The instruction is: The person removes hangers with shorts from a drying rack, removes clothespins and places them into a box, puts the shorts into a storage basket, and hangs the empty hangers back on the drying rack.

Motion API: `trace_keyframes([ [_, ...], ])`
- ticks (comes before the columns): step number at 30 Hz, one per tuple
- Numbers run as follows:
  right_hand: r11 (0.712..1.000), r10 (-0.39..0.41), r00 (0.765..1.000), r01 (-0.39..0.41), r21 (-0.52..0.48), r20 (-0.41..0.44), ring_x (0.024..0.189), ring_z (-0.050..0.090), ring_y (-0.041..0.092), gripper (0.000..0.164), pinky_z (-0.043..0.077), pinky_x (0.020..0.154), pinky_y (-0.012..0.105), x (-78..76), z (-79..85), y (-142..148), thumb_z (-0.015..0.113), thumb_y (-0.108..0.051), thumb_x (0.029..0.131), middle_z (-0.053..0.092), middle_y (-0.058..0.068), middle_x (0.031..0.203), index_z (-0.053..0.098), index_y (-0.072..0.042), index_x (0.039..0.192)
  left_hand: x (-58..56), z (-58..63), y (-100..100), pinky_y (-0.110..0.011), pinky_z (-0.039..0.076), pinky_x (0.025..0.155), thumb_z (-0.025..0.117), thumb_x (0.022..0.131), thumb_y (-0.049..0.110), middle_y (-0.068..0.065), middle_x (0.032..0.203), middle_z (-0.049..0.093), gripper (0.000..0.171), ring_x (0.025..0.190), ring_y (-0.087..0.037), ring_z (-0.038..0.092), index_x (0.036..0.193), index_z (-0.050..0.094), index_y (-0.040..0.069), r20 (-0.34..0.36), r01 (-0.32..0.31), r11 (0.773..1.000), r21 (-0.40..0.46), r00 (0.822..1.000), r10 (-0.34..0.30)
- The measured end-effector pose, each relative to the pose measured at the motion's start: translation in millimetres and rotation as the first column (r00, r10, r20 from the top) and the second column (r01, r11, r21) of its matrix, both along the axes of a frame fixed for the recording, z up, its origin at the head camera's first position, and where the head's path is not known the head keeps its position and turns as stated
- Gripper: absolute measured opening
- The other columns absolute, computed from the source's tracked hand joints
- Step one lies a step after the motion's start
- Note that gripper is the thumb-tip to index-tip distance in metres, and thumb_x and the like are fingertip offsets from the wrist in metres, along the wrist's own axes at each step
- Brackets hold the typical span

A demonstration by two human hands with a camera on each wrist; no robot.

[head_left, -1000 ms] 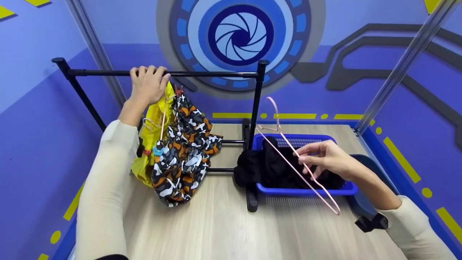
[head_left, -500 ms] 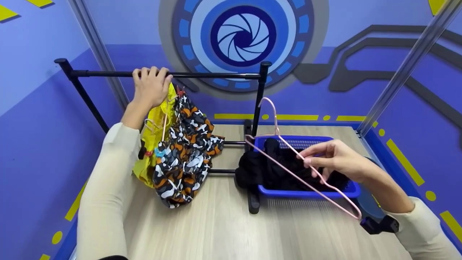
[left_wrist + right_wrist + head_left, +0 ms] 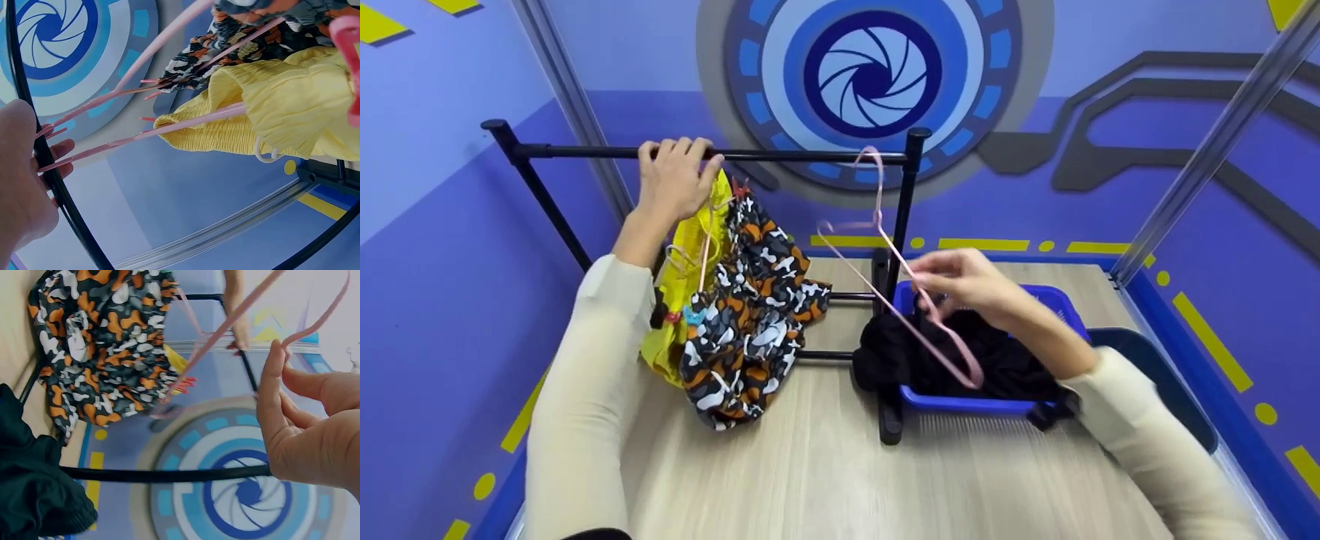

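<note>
No text, label, brand, number or sign is readable.

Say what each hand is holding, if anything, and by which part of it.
The right hand pinches the pink hanger by one sloping shoulder, below the hook. The left hand grips the black top rail, a little left of its middle.

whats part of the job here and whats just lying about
Job, apparently: pink hanger in the right hand; black rack gripped by the left hand; patterned garment; yellow garment; black clothing; blue basket

Just around, seemingly: dark tub; wall emblem
</note>
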State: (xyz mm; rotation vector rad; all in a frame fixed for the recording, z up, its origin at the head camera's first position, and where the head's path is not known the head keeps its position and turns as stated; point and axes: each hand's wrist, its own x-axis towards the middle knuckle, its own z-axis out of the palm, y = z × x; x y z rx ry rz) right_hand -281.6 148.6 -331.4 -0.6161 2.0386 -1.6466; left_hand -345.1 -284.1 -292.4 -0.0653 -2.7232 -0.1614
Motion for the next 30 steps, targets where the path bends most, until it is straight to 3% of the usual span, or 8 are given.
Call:
trace_keyframes([
  [8,0.995,-0.078,0.997,0.077,-0.057,-0.006,0.071,0.07,0.015,0.031,0.063,0.064,0.033,-28.5,-23.7,-51,0.057,-0.002,0.102,0.07,0.0,0.09,0.057,0.014,0.128,-2.1,-0.8,1,-0.062,0.02,0.115,0.028,0.111,0.044,-0.021,0.143,0.053,0.053,0.137,-0.042,0.043,0.143,0.05,0.008,-0.006,-0.007,1.0,0.003,1.0,0.007],
  [18,0.975,-0.186,0.982,0.187,-0.118,0.017,0.069,0.067,0.011,0.026,0.063,0.062,0.032,-48.0,-70.2,-88,0.057,0.001,0.101,0.063,0.002,0.089,0.058,0.012,0.124,0.1,-10.1,4,-0.06,0.02,0.115,0.03,0.111,0.042,-0.021,0.137,0.055,0.051,0.135,-0.041,0.043,0.141,0.05,0.006,-0.058,-0.009,0.999,0.037,0.998,0.011],
  [25,0.964,-0.202,0.979,0.193,-0.184,-0.034,0.065,0.069,0.013,0.028,0.062,0.061,0.031,-54.3,-80.1,-110,0.061,0.0,0.099,0.069,0.004,0.087,0.061,0.013,0.124,-2.0,-12.3,6,-0.059,0.018,0.117,0.027,0.111,0.044,-0.021,0.138,0.054,0.053,0.137,-0.041,0.041,0.141,0.049,0.007,-0.073,-0.022,0.999,0.036,0.997,0.025],
  [30,0.962,-0.194,0.981,0.19,-0.194,-0.003,0.068,0.07,0.013,0.029,0.063,0.063,0.032,-50.9,-83.0,-129,0.063,-0.003,0.099,0.067,0.001,0.087,0.062,0.01,0.125,-4.0,-14.1,5,-0.059,0.018,0.118,0.027,0.111,0.044,-0.021,0.138,0.054,0.053,0.137,-0.041,0.041,0.141,0.049,0.007,-0.077,-0.027,0.999,0.039,0.997,0.03],
])
